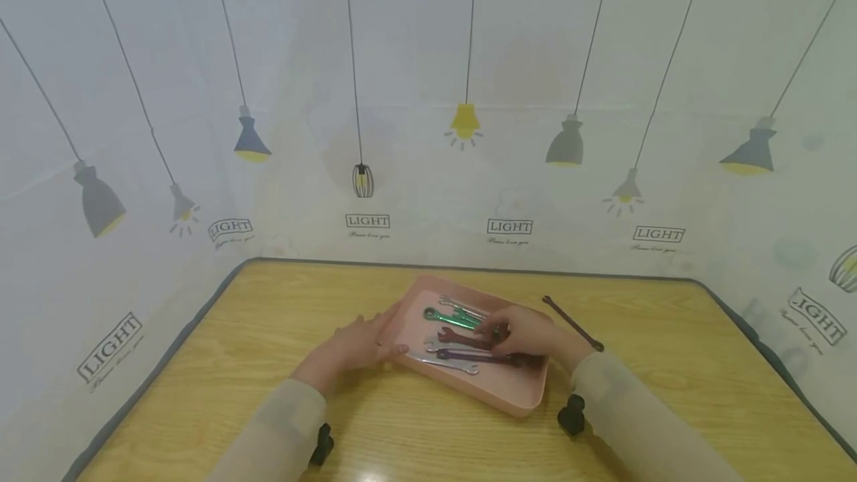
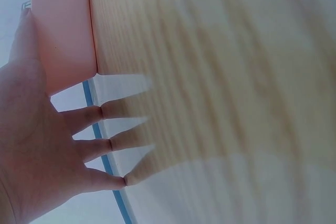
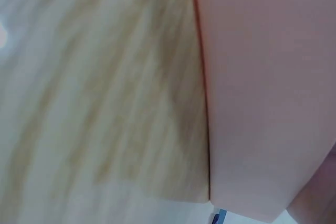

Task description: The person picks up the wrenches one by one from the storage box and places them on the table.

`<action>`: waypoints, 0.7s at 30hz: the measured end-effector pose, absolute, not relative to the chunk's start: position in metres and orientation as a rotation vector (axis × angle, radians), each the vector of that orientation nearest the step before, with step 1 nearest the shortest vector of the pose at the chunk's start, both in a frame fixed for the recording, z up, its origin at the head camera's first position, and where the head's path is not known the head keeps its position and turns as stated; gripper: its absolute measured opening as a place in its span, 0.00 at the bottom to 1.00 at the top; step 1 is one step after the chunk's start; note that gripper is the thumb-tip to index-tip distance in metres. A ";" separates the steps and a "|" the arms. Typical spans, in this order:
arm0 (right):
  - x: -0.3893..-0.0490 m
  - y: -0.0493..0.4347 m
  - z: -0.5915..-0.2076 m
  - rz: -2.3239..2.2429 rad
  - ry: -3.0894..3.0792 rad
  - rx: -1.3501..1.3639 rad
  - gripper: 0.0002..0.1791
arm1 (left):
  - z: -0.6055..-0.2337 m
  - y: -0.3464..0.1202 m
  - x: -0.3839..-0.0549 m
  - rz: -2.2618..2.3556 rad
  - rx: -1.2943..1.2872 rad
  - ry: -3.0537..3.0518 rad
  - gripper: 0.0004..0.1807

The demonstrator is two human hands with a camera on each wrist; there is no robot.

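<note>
A pink tray (image 1: 515, 400) lies on the wooden table with several wrenches in it. At its left end, my left hand (image 1: 361, 339) rests with spread, straight fingers touching the table, the thumb along the tray wall. My right hand (image 1: 525, 329) reaches into the tray and pinches a dark red wrench (image 1: 462, 338) between thumb and fingers; the wrench's far end is hidden. Beside it lie a green ratchet wrench (image 1: 445, 317), a purple wrench (image 1: 462, 355) and a silver wrench (image 1: 455, 367). In the right wrist view the tray wall (image 3: 262, 77) hides most of that hand.
Outside the tray, a dark wrench (image 1: 572, 323) lies on the table (image 1: 234, 378) beyond my right wrist. A white sheet (image 1: 415, 192) printed with lamps surrounds the table at the back and both sides.
</note>
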State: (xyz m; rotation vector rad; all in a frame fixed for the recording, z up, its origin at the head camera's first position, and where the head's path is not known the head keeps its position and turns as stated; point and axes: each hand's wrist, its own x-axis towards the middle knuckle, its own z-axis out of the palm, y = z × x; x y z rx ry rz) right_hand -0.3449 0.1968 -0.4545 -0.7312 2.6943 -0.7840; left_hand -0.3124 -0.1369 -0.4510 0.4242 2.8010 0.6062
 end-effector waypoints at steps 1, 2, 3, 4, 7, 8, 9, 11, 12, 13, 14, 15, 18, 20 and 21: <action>-0.344 0.196 -0.454 -0.773 2.699 -0.735 0.19 | -0.451 -0.137 -0.312 0.606 0.422 2.802 0.48; -0.343 0.195 -0.453 -0.770 2.701 -0.731 0.19 | -0.451 -0.137 -0.312 0.602 0.422 2.803 0.48; -0.343 0.195 -0.453 -0.758 2.705 -0.727 0.19 | -0.451 -0.137 -0.312 0.597 0.421 2.805 0.48; -0.343 0.194 -0.452 -0.746 2.710 -0.720 0.19 | -0.451 -0.137 -0.312 0.596 0.421 2.807 0.47; -0.342 0.193 -0.452 -0.732 2.719 -0.696 0.19 | -0.452 -0.137 -0.312 0.592 0.423 2.809 0.47; -0.342 0.193 -0.452 -0.730 2.722 -0.691 0.19 | -0.452 -0.137 -0.312 0.590 0.423 2.809 0.47; -0.342 0.193 -0.452 -0.725 2.727 -0.688 0.19 | -0.452 -0.136 -0.312 0.594 0.421 2.807 0.47; -0.342 0.193 -0.452 -0.720 2.735 -0.681 0.19 | -0.452 -0.136 -0.312 0.599 0.420 2.805 0.47; -0.341 0.193 -0.452 -0.722 2.738 -0.677 0.19 | -0.452 -0.136 -0.312 0.601 0.419 2.803 0.47; -0.341 0.193 -0.452 -0.722 2.741 -0.673 0.19 | -0.451 -0.136 -0.312 0.605 0.418 2.802 0.47; -0.341 0.193 -0.452 -0.726 2.742 -0.669 0.19 | -0.451 -0.136 -0.312 0.609 0.419 2.801 0.47; -0.341 0.193 -0.452 -0.728 2.743 -0.674 0.18 | -0.450 -0.136 -0.311 0.616 0.420 2.799 0.47; -0.341 0.192 -0.450 -0.740 2.737 -0.689 0.19 | -0.449 -0.136 -0.310 0.630 0.415 2.796 0.47; -0.341 0.191 -0.448 -0.744 2.730 -0.701 0.19 | -0.448 -0.136 -0.310 0.638 0.414 2.794 0.47; -0.340 0.191 -0.447 -0.740 2.727 -0.705 0.19 | -0.448 -0.136 -0.310 0.638 0.415 2.795 0.47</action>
